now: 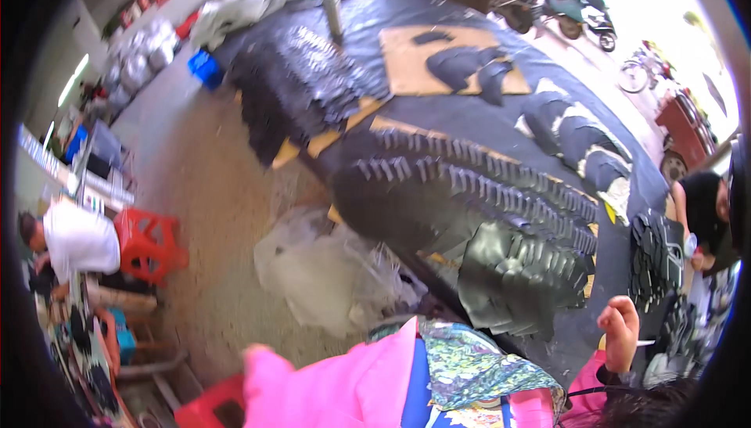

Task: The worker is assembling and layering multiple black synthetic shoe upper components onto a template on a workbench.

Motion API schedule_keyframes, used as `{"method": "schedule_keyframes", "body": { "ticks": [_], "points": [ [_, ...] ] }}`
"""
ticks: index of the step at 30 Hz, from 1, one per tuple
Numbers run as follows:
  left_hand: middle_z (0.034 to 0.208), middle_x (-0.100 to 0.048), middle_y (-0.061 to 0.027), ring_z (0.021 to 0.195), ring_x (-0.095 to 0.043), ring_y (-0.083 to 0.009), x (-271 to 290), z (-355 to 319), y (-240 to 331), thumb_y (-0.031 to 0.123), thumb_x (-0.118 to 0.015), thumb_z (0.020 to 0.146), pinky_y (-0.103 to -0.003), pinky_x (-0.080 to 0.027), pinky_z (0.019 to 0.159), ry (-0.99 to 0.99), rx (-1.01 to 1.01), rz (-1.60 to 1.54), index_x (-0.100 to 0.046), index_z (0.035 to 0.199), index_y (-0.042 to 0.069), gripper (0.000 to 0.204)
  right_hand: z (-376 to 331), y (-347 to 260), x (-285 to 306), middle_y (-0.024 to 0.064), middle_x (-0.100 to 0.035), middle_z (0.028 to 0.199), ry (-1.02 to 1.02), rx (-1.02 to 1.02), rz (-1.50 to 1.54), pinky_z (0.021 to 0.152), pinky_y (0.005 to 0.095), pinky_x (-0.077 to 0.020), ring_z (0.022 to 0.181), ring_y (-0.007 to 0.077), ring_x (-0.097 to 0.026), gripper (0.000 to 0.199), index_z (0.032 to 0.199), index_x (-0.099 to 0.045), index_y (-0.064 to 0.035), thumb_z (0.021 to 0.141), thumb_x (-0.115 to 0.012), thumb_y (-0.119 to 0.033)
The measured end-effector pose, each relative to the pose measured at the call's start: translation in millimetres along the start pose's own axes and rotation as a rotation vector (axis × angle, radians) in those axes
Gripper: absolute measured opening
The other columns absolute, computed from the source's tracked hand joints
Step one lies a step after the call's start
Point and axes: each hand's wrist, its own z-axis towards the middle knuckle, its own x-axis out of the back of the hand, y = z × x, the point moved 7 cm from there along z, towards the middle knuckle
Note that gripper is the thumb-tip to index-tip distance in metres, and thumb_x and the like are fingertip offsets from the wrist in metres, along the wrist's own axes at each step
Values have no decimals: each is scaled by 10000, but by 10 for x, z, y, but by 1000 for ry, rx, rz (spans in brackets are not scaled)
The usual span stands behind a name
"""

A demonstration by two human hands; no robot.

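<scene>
My right hand is raised at the table's near right edge, its fingers curled in. A thin white sliver sticks out beside it; what the fingers hold, if anything, is hidden. A blurred, skin-toned patch at the end of my pink left sleeve seems to be my left hand; its fingers cannot be made out. Nearest the right hand, shiny black sheet pieces lie overlapped on the black-covered table. Beyond them, small dark pieces lie in long overlapping rows.
Cardboard with curved dark pieces lies at the far side. Black pieces are piled at right, near another person. Clear plastic sheeting is on the floor. A red stool stands at left behind a seated person.
</scene>
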Motion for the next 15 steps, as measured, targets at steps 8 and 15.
{"method": "schedule_keyframes", "body": {
  "ticks": [8, 15],
  "points": [
    [662, -522, -29, 601, -520, -164, -3946, -1651, -1860, 154, -530, 747, -292, -426, 542, -747, 368, 200, -501, 741, 90, 71, 364, 193, 152, 84, -571, 861, 25, 38, 129, 693, 244, -441, 749, 138, -553, 197, 1015, -484, -13, 822, -506, -42],
    [912, -516, -50, 860, -521, -202, -3482, -1088, -1522, 318, -559, 752, -377, -429, 770, -462, 472, 493, -470, 873, 122, 247, 210, 1914, 1847, 49, -563, 873, 497, -357, 191, 655, 266, -430, 760, 133, -531, 288, 1048, -489, -58, 792, -576, -157]
  ]
}}
